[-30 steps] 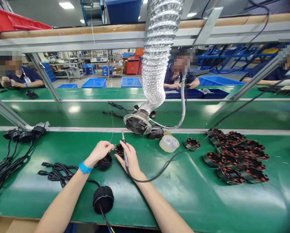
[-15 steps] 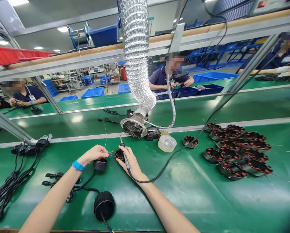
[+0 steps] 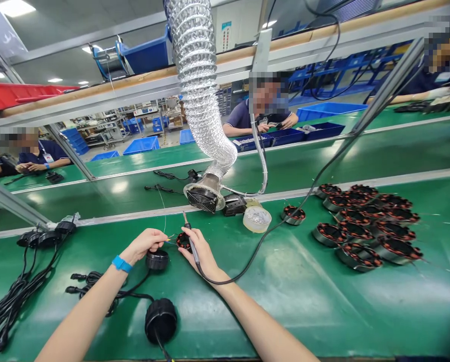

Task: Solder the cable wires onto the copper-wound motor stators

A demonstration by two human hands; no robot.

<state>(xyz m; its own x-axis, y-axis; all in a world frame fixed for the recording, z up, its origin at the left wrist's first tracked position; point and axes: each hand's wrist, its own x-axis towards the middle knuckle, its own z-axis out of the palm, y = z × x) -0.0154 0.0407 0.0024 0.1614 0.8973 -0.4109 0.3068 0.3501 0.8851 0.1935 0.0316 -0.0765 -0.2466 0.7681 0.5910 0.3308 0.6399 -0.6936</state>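
Note:
My right hand (image 3: pixel 198 248) grips a soldering iron (image 3: pixel 193 242), its tip pointing up and away, and the same fingers hold a motor stator (image 3: pixel 183 241) with copper windings. Thin coloured wires (image 3: pixel 169 240) are pinched between the fingertips of my left hand (image 3: pixel 149 242), close to the stator's left side. A fine strand of solder wire (image 3: pixel 165 213) rises from near those fingertips. Just below my left hand sits a round black cap (image 3: pixel 157 260) with a cable. A second black cap (image 3: pixel 160 321) lies nearer to me, its cable running to the table's front edge.
A fume duct (image 3: pixel 205 193) with a fan grille hangs ahead of my hands. A tape roll (image 3: pixel 257 219) and a lone stator (image 3: pixel 293 214) stand to its right, with several more stators (image 3: pixel 356 236) grouped beyond. Black cables (image 3: pixel 24 281) lie left. Co-workers sit across the bench.
The view has shifted slightly. My left fingers have closed in more on the coloured wires beside the stator. My right hand keeps the iron and stator almost still.

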